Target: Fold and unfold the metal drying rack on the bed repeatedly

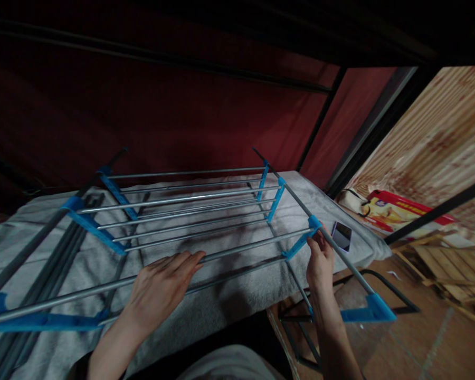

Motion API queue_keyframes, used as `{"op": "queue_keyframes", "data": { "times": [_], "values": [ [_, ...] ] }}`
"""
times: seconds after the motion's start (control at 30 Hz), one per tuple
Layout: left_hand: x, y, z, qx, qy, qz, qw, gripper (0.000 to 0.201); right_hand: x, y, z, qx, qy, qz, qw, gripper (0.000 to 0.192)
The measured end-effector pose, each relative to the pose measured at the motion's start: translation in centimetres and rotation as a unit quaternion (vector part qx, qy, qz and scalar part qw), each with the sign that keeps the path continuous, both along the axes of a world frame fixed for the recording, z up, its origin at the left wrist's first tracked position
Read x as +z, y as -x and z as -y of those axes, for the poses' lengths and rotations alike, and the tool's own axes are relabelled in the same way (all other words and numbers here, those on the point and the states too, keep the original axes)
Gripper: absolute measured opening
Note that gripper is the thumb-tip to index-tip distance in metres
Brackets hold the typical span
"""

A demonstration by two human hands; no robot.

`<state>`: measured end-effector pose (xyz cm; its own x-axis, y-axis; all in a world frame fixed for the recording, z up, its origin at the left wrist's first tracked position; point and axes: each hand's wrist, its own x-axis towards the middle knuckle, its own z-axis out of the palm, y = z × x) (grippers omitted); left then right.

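So the rack (190,197) on the bed-like surface is all thin shiny metal rods, with bright blue plastic brackets (116,244) joining them to darker grey side tubes. It spreads right across, its near right corner poking out past the edge. The person's left hand (162,287) is closed palm-down over the nearest rod, and the right hand (320,258) has fingers and thumb pinched around the bracket where that rod meets the right tube.

Underneath it's a rumpled grey blanket (261,295), with loose tubes (55,274) bundled at left and a phone (342,236) lying near the right hand. Honestly pretty dim: dark red wall (206,121) behind, corrugated sheeting (451,116) at right, red-and-yellow box (409,208) below that, tiled floor (404,338).
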<state>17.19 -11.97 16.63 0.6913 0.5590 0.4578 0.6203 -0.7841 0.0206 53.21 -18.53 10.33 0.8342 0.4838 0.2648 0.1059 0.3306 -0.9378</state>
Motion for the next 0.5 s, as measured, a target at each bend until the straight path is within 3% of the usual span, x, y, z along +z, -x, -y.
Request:
{"op": "queue_keyframes", "data": {
  "times": [0.5],
  "values": [
    [0.7, -0.2, 0.1, 0.0, 0.031, 0.005, 1.0, 0.029, 0.5, 1.2, 0.3, 0.001, 0.016, 0.007, 1.0, 0.061]
  ]
}}
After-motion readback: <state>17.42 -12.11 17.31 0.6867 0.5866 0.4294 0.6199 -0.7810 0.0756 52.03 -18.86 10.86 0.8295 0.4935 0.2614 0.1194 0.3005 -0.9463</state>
